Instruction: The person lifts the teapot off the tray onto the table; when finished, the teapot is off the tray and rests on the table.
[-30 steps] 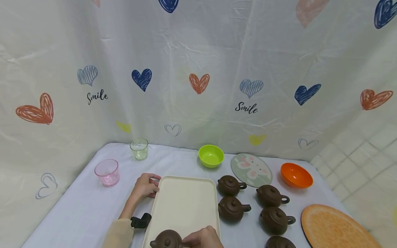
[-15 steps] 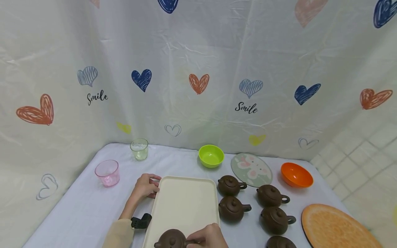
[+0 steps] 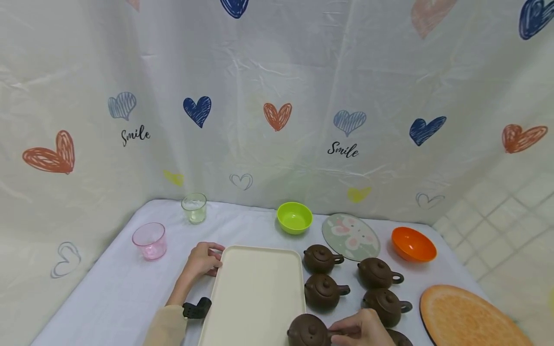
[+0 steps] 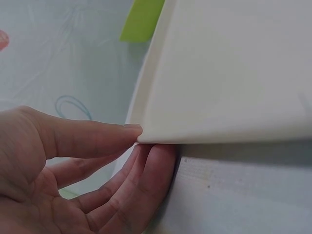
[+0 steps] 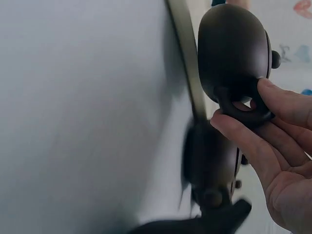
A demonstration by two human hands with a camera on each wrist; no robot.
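Desk (image 3: 108, 293) under white cloth. Rectangular cream plastic tray (image 3: 255, 293) is our landmark. Left hand (image 3: 202, 259) at its far-left corner, fingers relaxed, thumb on the rim, bracing. Right hand (image 3: 361, 331) pinches the handle of a small brown clay teapot (image 3: 308, 331), just off the tray's near-right edge. We'd keep it level, clear of neighbouring pots.

6 brown teapots (image 3: 322, 259), 2 bowls (image 3: 295, 217), 2 glass cups (image 3: 149, 240), 1 cream tray (image 3: 255, 288), 2 round mats (image 3: 350, 237), 2 hands (image 3: 203, 259)
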